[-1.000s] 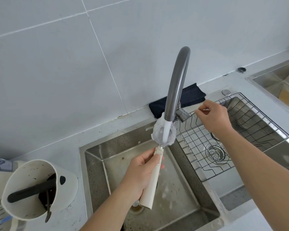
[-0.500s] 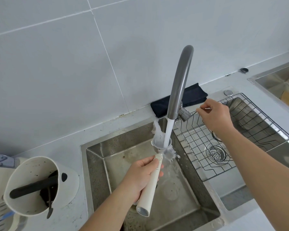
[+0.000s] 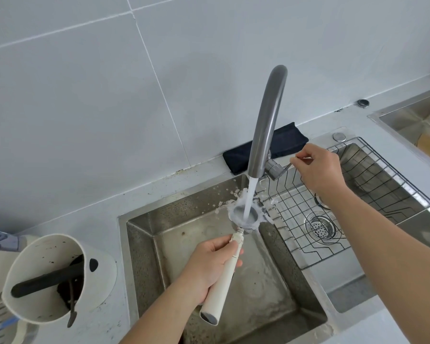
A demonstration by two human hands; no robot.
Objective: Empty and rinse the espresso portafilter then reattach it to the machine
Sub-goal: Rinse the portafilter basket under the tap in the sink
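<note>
While water is pouring from the one curved grey faucet (image 3: 266, 120), my left hand (image 3: 209, 266) is gripping the cream handle of the portafilter (image 3: 245, 217), its round metal basket sitting under the stream, clear of the steel sink (image 3: 144, 244) walls. My right hand (image 3: 318, 170) is pinching the thin faucet lever (image 3: 287, 166) beside one wire rack (image 3: 372, 184).

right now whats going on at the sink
A person is rinsing an espresso portafilter. The left hand grips its cream handle and holds the basket under the water stream over the sink, with water splashing out. The right hand is on the faucet lever. A knock box stands on the counter to the left.
</note>
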